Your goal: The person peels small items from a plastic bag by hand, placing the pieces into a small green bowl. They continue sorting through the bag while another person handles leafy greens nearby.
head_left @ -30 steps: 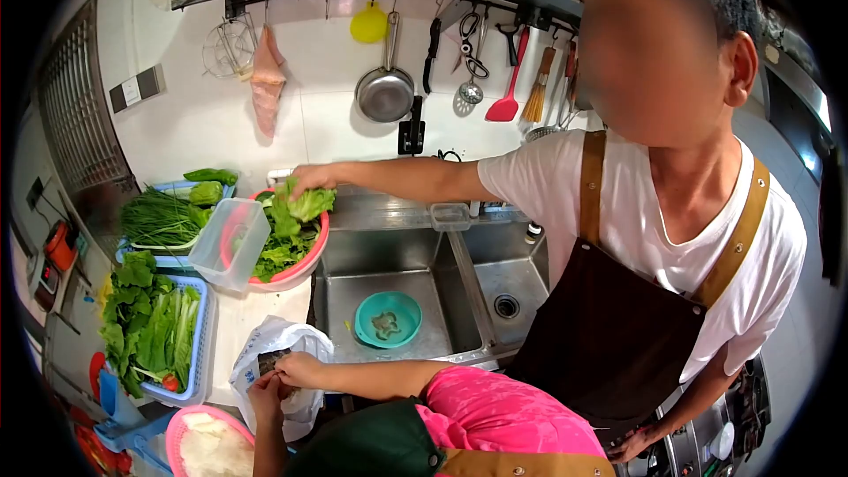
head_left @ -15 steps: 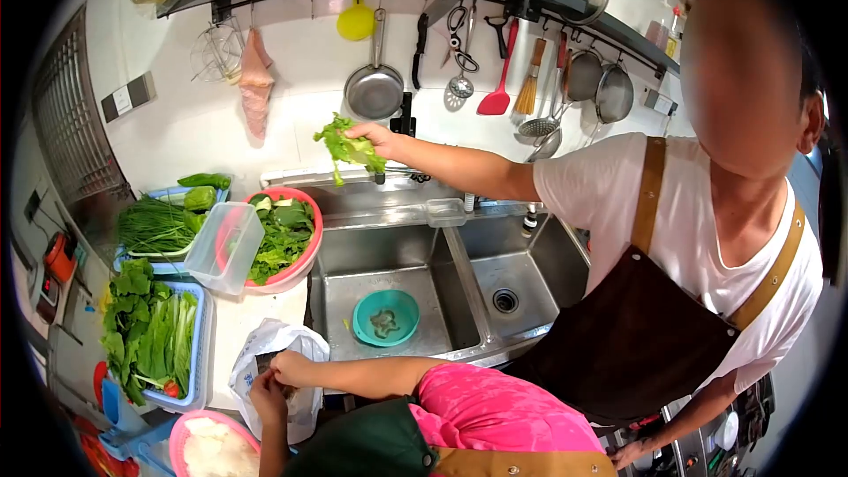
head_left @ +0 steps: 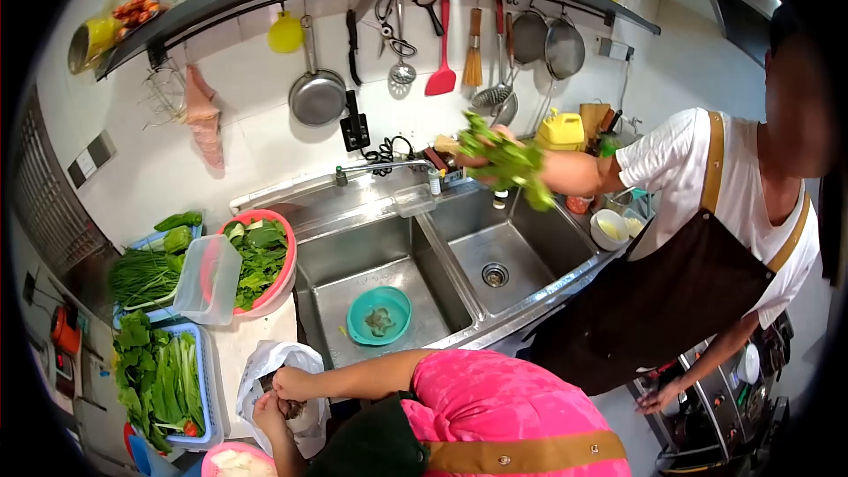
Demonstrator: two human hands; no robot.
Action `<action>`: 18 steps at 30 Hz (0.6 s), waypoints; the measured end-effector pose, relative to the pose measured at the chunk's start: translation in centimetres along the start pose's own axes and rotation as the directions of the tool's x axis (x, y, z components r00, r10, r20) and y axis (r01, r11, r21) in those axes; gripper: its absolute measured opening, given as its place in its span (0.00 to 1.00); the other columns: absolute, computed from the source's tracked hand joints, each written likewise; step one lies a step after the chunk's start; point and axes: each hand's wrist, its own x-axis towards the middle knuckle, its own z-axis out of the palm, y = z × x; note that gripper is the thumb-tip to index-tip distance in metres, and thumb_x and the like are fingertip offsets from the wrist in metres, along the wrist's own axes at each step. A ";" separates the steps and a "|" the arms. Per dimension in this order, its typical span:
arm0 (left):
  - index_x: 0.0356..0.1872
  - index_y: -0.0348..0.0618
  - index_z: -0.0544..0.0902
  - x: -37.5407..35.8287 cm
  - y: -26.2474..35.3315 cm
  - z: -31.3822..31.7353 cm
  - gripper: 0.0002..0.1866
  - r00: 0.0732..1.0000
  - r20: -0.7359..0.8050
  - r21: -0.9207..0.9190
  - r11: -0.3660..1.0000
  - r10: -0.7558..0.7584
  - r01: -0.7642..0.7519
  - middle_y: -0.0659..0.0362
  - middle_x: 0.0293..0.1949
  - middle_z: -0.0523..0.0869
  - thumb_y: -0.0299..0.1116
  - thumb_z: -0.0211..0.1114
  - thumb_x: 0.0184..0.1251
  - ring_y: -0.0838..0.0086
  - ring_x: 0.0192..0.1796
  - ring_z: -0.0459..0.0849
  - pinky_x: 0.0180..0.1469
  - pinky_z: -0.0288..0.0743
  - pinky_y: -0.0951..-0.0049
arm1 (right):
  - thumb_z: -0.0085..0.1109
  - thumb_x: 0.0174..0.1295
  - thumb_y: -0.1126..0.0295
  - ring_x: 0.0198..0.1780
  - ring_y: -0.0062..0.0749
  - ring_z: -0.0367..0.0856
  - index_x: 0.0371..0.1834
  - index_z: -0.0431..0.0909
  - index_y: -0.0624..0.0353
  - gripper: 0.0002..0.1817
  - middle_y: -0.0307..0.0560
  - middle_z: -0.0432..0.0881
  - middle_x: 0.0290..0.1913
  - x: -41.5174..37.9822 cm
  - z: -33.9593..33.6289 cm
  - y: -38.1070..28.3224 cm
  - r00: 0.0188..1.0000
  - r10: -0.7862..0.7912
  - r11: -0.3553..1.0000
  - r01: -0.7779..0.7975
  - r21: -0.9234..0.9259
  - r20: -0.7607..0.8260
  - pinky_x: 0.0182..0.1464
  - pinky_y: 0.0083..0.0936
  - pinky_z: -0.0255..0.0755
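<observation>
My right hand (head_left: 296, 384) and my left hand (head_left: 272, 415) are close together over the mouth of a white plastic bag (head_left: 309, 358). Both have their fingers pinched in on a small dark brownish piece, too small and covered to name. Something dark also shows inside the bag. Beyond it, a teal bowl (head_left: 355, 329) sits in the left sink basin, holding a few grey curled pieces that look like shrimp (head_left: 380, 321). To the left of my hands is a blue basket (head_left: 208, 389) of leafy greens (head_left: 168, 380).
On the right, a co-worker in a dark apron (head_left: 654, 300) holds a blurred bunch of green leaves (head_left: 512, 163) over the right basin (head_left: 548, 252). A pink bowl (head_left: 290, 278) of greens, a clear plastic container (head_left: 208, 287) and another pink bowl (head_left: 212, 464) stand on the left. Utensils hang above.
The co-worker's hand has carried the leaves to the right, from above the left basin to above the right one. My view has turned rightward; my hands stay at the bag.
</observation>
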 end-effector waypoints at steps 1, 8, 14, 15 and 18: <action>0.31 0.32 0.76 0.2 -0.2 -0.4 0.05 0.997 0.075 0.054 0.998 0.031 -0.035 0.61 0.19 0.76 0.24 0.57 0.57 0.82 0.17 0.70 0.18 0.60 0.86 | 0.53 0.42 0.72 0.23 0.42 0.76 0.18 0.76 0.62 0.05 0.55 0.76 0.20 0.0 -0.3 -0.2 1.000 0.003 1.000 -0.003 -0.026 -0.009 0.28 0.33 0.68; 0.35 0.29 0.76 -0.1 0.5 0.7 0.07 0.989 0.104 0.067 0.991 0.107 -0.114 0.63 0.18 0.75 0.18 0.55 0.54 0.85 0.16 0.67 0.17 0.57 0.86 | 0.52 0.42 0.72 0.23 0.42 0.76 0.18 0.76 0.61 0.05 0.55 0.76 0.20 0.6 -0.6 0.1 0.995 -0.077 0.997 0.077 -0.005 -0.068 0.29 0.32 0.68; 0.36 0.32 0.77 0.5 0.5 -0.1 0.08 0.996 0.047 0.102 0.992 0.072 -0.077 0.61 0.24 0.78 0.19 0.58 0.54 0.83 0.23 0.73 0.24 0.65 0.85 | 0.54 0.41 0.70 0.22 0.39 0.75 0.18 0.77 0.60 0.06 0.53 0.77 0.19 0.8 -0.8 0.1 0.995 -0.052 0.994 0.059 0.090 -0.087 0.28 0.31 0.68; 0.36 0.33 0.77 0.9 0.2 -0.1 0.08 0.978 0.117 0.143 0.972 0.170 -0.186 0.60 0.26 0.79 0.20 0.59 0.54 0.81 0.25 0.75 0.28 0.68 0.83 | 0.55 0.41 0.69 0.22 0.38 0.75 0.18 0.77 0.60 0.06 0.53 0.77 0.19 0.8 -0.5 0.3 0.997 -0.030 0.994 0.037 0.098 -0.074 0.28 0.31 0.68; 0.33 0.37 0.79 -0.6 1.9 0.1 0.07 0.955 0.232 0.289 0.924 0.185 -0.250 0.60 0.29 0.82 0.29 0.62 0.55 0.78 0.32 0.78 0.35 0.71 0.79 | 0.52 0.50 0.56 0.21 0.31 0.77 0.20 0.79 0.61 0.18 0.53 0.78 0.20 2.3 0.7 2.4 0.984 -0.158 0.963 0.171 -0.207 0.078 0.27 0.29 0.70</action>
